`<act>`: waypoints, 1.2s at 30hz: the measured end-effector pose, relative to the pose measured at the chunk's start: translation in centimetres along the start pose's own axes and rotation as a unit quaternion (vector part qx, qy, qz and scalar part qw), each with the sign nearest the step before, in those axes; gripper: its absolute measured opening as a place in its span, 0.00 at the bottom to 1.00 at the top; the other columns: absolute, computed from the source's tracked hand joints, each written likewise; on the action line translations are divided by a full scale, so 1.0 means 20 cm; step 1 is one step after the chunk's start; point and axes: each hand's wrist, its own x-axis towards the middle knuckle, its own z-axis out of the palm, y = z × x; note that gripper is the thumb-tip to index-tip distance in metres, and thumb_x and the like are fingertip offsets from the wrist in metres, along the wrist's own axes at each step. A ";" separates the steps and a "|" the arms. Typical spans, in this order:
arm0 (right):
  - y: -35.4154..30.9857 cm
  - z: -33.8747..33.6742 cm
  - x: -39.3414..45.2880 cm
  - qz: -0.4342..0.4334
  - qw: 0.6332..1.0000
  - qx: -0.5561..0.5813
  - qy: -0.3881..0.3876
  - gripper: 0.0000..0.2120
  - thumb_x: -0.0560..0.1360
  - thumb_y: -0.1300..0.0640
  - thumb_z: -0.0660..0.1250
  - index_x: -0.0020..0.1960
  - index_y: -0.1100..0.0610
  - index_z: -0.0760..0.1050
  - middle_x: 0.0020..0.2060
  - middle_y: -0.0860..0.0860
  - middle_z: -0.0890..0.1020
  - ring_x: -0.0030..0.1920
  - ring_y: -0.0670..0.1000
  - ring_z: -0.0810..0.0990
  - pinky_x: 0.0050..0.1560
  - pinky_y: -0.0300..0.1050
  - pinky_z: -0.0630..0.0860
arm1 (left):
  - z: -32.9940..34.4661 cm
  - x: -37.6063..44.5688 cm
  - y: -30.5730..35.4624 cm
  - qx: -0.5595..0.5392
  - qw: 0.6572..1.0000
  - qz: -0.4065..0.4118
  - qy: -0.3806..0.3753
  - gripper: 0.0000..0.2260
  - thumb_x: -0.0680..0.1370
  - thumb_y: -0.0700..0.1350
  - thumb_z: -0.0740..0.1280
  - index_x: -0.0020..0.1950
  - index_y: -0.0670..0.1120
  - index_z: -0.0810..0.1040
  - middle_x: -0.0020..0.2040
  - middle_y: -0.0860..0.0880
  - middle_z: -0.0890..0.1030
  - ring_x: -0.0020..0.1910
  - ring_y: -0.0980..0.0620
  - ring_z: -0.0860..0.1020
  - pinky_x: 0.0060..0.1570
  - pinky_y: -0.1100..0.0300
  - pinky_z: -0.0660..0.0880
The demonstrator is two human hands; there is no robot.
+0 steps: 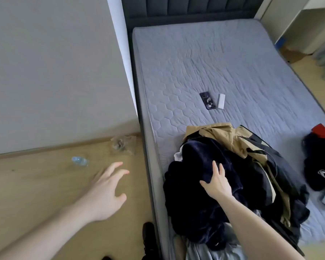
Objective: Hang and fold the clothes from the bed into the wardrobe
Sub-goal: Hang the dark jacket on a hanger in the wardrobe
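Note:
A heap of clothes lies at the near end of the grey quilted mattress [233,62]. On top is a dark navy fleecy garment [193,162], with a tan jacket [227,137] and black pieces behind it. My right hand [217,182] rests on the navy garment, and its fingers press into the fabric; whether they grip it I cannot tell. My left hand [107,190] hovers over the wooden floor to the left of the bed, fingers spread and holding nothing. A second small pile of black and red clothes [321,158] lies at the bed's right edge.
A black phone [206,100] and a white remote [221,101] lie mid-mattress. On the floor to the left are a plastic bottle [80,161] and a crumpled clear bag [123,145]. A grey wall stands left, a dark headboard [191,8] far, white shelving [308,25] at the right.

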 end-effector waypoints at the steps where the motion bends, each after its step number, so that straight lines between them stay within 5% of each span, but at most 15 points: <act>1: -0.02 0.02 0.06 -0.002 1.000 -0.015 0.005 0.50 0.78 0.42 0.72 0.84 0.46 0.39 0.84 0.51 0.46 0.67 0.59 0.77 0.46 0.49 0.79 | 0.03 0.04 -0.02 -0.009 1.000 0.001 -0.009 0.27 0.79 0.54 0.65 0.77 0.62 0.62 0.81 0.61 0.49 0.80 0.51 0.54 0.78 0.50 0.58; 5: -0.03 0.12 0.27 0.051 0.999 -0.011 0.002 0.47 0.78 0.42 0.71 0.85 0.49 0.45 0.76 0.54 0.69 0.65 0.59 0.79 0.48 0.50 0.76 | 0.11 0.14 -0.10 -0.024 0.999 -0.019 -0.021 0.26 0.79 0.56 0.64 0.76 0.64 0.62 0.80 0.65 0.47 0.80 0.53 0.56 0.77 0.50 0.61; 10: -0.07 0.19 0.31 0.086 0.995 0.052 0.002 0.20 0.81 0.50 0.65 0.73 0.49 0.74 0.64 0.54 0.80 0.64 0.61 0.79 0.60 0.52 0.76 | 0.14 0.21 -0.14 -0.027 0.999 -0.010 -0.016 0.25 0.79 0.57 0.63 0.75 0.64 0.63 0.79 0.66 0.49 0.77 0.57 0.58 0.76 0.54 0.62; 12: -0.19 0.16 0.19 0.004 0.988 0.157 0.003 0.08 0.80 0.53 0.65 0.55 0.47 0.82 0.52 0.50 0.82 0.56 0.60 0.82 0.53 0.50 0.76 | 0.12 0.20 -0.12 -0.034 0.999 -0.015 -0.023 0.24 0.79 0.56 0.63 0.75 0.63 0.64 0.79 0.66 0.50 0.76 0.56 0.62 0.74 0.54 0.65; 14: -0.34 0.11 -0.01 -0.102 0.968 0.228 0.001 0.12 0.80 0.57 0.66 0.39 0.46 0.76 0.41 0.48 0.78 0.47 0.56 0.79 0.47 0.49 0.73 | 0.09 0.17 -0.10 -0.047 0.998 -0.018 -0.028 0.23 0.79 0.55 0.63 0.75 0.63 0.65 0.79 0.65 0.52 0.74 0.56 0.64 0.70 0.56 0.68; 17: -0.52 -0.04 -0.35 -0.172 0.922 0.344 -0.044 0.09 0.80 0.57 0.66 0.42 0.52 0.79 0.41 0.50 0.81 0.48 0.56 0.79 0.54 0.53 0.77 | 0.03 0.10 -0.04 -0.075 0.996 -0.015 -0.034 0.24 0.80 0.53 0.64 0.75 0.61 0.64 0.78 0.65 0.52 0.68 0.57 0.69 0.60 0.61 0.70; 20: -0.67 -0.27 -0.69 -0.196 0.847 0.480 -0.118 0.12 0.81 0.57 0.62 0.53 0.56 0.84 0.49 0.53 0.87 0.54 0.53 0.84 0.58 0.45 0.80 | -0.02 -0.01 0.01 -0.098 0.995 -0.002 -0.033 0.29 0.79 0.51 0.67 0.79 0.60 0.60 0.78 0.66 0.52 0.65 0.59 0.70 0.48 0.68 0.68; 25: -0.91 -0.73 -1.09 -0.278 0.749 0.577 -0.172 0.12 0.79 0.52 0.62 0.47 0.55 0.83 0.44 0.53 0.85 0.49 0.51 0.83 0.51 0.42 0.78 | -0.15 -0.26 0.03 -0.220 0.975 0.025 0.026 0.38 0.67 0.53 0.74 0.73 0.68 0.60 0.68 0.68 0.67 0.67 0.62 0.68 0.62 0.65 0.69; 28: -1.07 -0.95 -1.23 -0.310 0.696 0.610 -0.217 0.12 0.77 0.51 0.65 0.47 0.58 0.84 0.44 0.56 0.85 0.49 0.54 0.82 0.51 0.44 0.79 | -0.19 -0.41 -0.03 -0.252 0.963 0.030 0.087 0.39 0.63 0.54 0.76 0.68 0.74 0.61 0.61 0.72 0.72 0.60 0.66 0.73 0.57 0.69 0.73; 31: -1.25 -1.06 -1.32 -0.341 0.662 0.604 -0.284 0.11 0.76 0.53 0.66 0.44 0.56 0.85 0.42 0.53 0.86 0.47 0.51 0.85 0.49 0.42 0.80 | -0.23 -0.53 -0.17 -0.270 0.952 -0.033 0.140 0.20 0.68 0.56 0.69 0.55 0.71 0.67 0.55 0.69 0.76 0.56 0.63 0.76 0.54 0.65 0.75; 36: -1.57 -1.11 -1.35 -0.298 0.718 0.590 -0.218 0.06 0.70 0.51 0.72 0.38 0.52 0.85 0.36 0.50 0.85 0.40 0.48 0.86 0.37 0.40 0.80 | -0.43 -0.88 -0.51 -0.318 0.908 -0.131 0.238 0.03 0.74 0.56 0.67 0.43 0.65 0.75 0.39 0.62 0.82 0.37 0.64 0.80 0.38 0.61 0.75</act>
